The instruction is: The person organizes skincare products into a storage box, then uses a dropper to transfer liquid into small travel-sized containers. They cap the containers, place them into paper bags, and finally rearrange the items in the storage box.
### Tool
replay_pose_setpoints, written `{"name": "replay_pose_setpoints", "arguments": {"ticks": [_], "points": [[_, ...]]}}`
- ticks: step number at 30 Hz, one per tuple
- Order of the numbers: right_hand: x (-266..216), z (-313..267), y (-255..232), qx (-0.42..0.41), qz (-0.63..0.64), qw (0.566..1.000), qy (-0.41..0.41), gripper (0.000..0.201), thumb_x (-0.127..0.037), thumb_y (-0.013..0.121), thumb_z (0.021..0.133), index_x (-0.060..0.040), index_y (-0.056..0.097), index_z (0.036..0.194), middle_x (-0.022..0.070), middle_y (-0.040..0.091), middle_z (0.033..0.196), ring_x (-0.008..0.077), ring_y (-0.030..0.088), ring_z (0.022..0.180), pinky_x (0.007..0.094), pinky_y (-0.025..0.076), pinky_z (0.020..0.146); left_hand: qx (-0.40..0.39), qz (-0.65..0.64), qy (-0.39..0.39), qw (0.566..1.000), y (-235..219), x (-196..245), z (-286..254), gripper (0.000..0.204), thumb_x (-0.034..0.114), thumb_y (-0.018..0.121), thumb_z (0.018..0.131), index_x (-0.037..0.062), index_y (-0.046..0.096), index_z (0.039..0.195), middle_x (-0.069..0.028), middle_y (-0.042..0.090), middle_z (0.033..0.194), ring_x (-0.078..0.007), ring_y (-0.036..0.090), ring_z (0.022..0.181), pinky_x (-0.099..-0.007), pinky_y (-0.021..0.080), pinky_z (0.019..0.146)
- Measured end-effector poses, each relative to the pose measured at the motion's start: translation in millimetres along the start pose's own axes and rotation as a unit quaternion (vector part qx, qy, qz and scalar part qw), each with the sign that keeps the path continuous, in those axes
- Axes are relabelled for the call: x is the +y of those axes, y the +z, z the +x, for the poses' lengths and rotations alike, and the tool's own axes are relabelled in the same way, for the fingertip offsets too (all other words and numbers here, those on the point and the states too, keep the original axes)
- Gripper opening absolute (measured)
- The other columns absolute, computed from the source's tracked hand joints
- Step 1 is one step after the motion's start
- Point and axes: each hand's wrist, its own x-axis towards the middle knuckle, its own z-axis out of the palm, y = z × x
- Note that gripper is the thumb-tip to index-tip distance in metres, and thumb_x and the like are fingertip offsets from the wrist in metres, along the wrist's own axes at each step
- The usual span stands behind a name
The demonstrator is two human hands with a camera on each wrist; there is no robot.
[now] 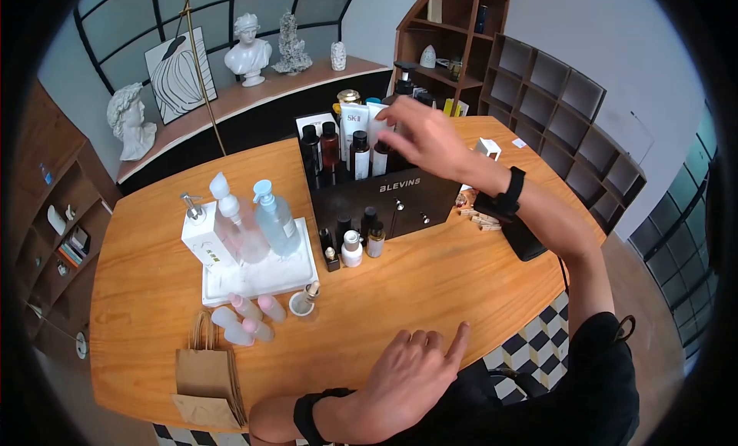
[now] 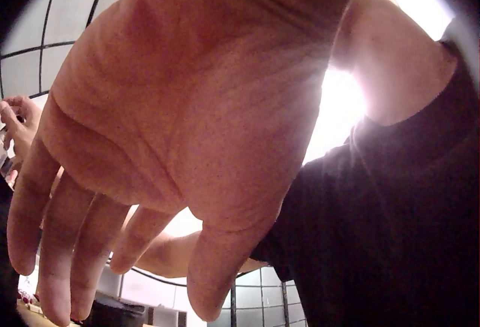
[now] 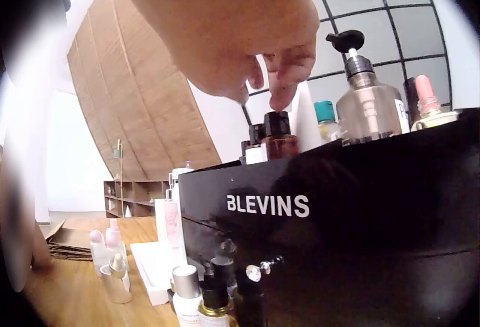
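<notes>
My right hand [image 1: 430, 138] reaches over a black cosmetics organizer [image 1: 346, 208] lettered BLEVINS, its fingers bent and the thumb apart from the index finger. In the right wrist view, its fingertips are right at the black cap of a brown bottle [image 3: 279, 138], with a white tube [image 3: 304, 120] behind. More black-capped bottles [image 1: 360, 155] and a white SK-II tube [image 1: 354, 127] stand in the organizer's top. Near the table's front edge, my left hand [image 1: 411, 381] hovers palm down, holding nothing. Its fingers are loosely extended in the left wrist view.
Left of the organizer, a white tray [image 1: 261, 281] bears pump bottles. Small bottles [image 1: 352, 250] stand before the organizer's drawers. Several pink-capped bottles [image 1: 250, 323] and paper bags [image 1: 204, 381] occupy the front left. A black pouch [image 1: 526, 242] lies at the right edge.
</notes>
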Motion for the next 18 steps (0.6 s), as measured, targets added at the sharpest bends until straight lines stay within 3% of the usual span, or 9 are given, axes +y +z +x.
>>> {"name": "replay_pose_setpoints", "arguments": {"ticks": [3,6,7,8,10,12,15,17,18], "points": [[-25.7,-5.8,-15.4,0.025,0.047,0.997,0.058,0.012,-0.014,0.071,0.099,-0.0021,0.072,0.103,0.0125,0.069,0.091,0.0313,0.069,0.073,0.0402,0.055,0.066,0.003,0.022,0.019,1.000,1.6,-1.5,-0.5,0.068,0.009,0.072,0.087,-0.0088,0.053,0.149,-0.0155,0.069,0.090,-0.0269,0.069,0.084,-0.0381,0.054,0.079],[-36.7,-27.0,-12.1,-0.071,0.063,0.992,-0.081,0.007,-0.008,0.071,0.096,-0.0014,0.073,0.096,0.0139,0.071,0.087,0.0331,0.071,0.076,0.0416,0.057,0.068,0.017,0.008,0.004,1.000,-2.0,0.3,0.8,0.070,0.007,0.072,0.083,-0.0095,0.054,0.148,-0.0155,0.069,0.089,-0.0263,0.069,0.084,-0.0373,0.053,0.078],[-48.0,-34.3,-12.2,-0.141,0.080,0.984,-0.079,0.009,-0.010,0.071,0.095,-0.0016,0.073,0.098,0.0134,0.070,0.089,0.0325,0.072,0.082,0.0419,0.059,0.069,-0.011,0.007,-0.004,1.000,-3.5,0.8,1.6,0.069,0.018,0.073,0.090,-0.0074,0.052,0.151,-0.0170,0.069,0.093,-0.0294,0.070,0.088,-0.0398,0.055,0.083],[-52.9,-44.7,-4.2,-0.169,0.069,0.977,-0.109,0.012,-0.011,0.072,0.096,-0.0009,0.072,0.103,0.0136,0.068,0.093,0.0321,0.071,0.081,0.0419,0.058,0.067,-0.040,0.006,-0.012,0.999,-4.2,1.2,2.1,0.070,0.029,0.073,0.098,-0.0053,0.049,0.154,-0.0185,0.068,0.098,-0.0326,0.071,0.092,-0.0422,0.056,0.088],[-61.3,-64.3,14.6,-0.208,0.009,0.967,-0.147,0.024,-0.011,0.073,0.092,-0.0033,0.070,0.114,0.0128,0.065,0.101,0.0303,0.072,0.081,0.0403,0.058,0.065,-0.044,0.003,-0.014,0.999,-4.3,1.6,2.8,0.070,0.028,0.073,0.098,-0.0055,0.049,0.154,-0.0184,0.068,0.098,-0.0327,0.071,0.092,-0.0424,0.056,0.088],[-66.1,-76.9,32.9,-0.222,-0.072,0.959,-0.161,0.053,-0.010,0.074,0.084,-0.0091,0.065,0.137,0.0118,0.063,0.109,0.0277,0.074,0.079,0.0388,0.059,0.060,-0.046,0.004,-0.016,0.999,-4.1,1.5,2.5,0.070,0.028,0.073,0.098,-0.0057,0.049,0.154,-0.0184,0.068,0.098,-0.0328,0.071,0.091,-0.0425,0.056,0.089],[-65.0,-85.3,53.8,-0.246,-0.083,0.957,-0.131,0.059,-0.013,0.073,0.088,-0.0110,0.061,0.146,0.0116,0.064,0.108,0.0269,0.073,0.075,0.0396,0.058,0.057,-0.049,0.002,-0.008,0.999,-0.5,0.9,1.5,0.069,0.027,0.072,0.098,-0.0060,0.049,0.154,-0.0182,0.068,0.097,-0.0328,0.070,0.090,-0.0428,0.056,0.088],[-63.6,-88.9,59.2,-0.260,-0.076,0.955,-0.124,0.062,-0.017,0.073,0.090,-0.0144,0.057,0.151,0.0120,0.064,0.108,0.0270,0.073,0.071,0.0402,0.057,0.055,0.034,0.013,0.014,0.999,6.3,-0.7,0.1,0.069,0.009,0.071,0.083,-0.0075,0.055,0.148,-0.0132,0.068,0.086,-0.0243,0.067,0.079,-0.0355,0.051,0.074],[-64.2,-90.0,61.2,-0.269,-0.069,0.953,-0.118,0.060,-0.017,0.072,0.092,-0.0153,0.058,0.150,0.0124,0.064,0.109,0.0277,0.073,0.070,0.0406,0.057,0.056,0.034,0.015,0.016,0.999,6.4,-1.4,0.0,0.069,0.009,0.071,0.083,-0.0075,0.055,0.148,-0.0132,0.068,0.086,-0.0243,0.067,0.079,-0.0355,0.051,0.074]]}}
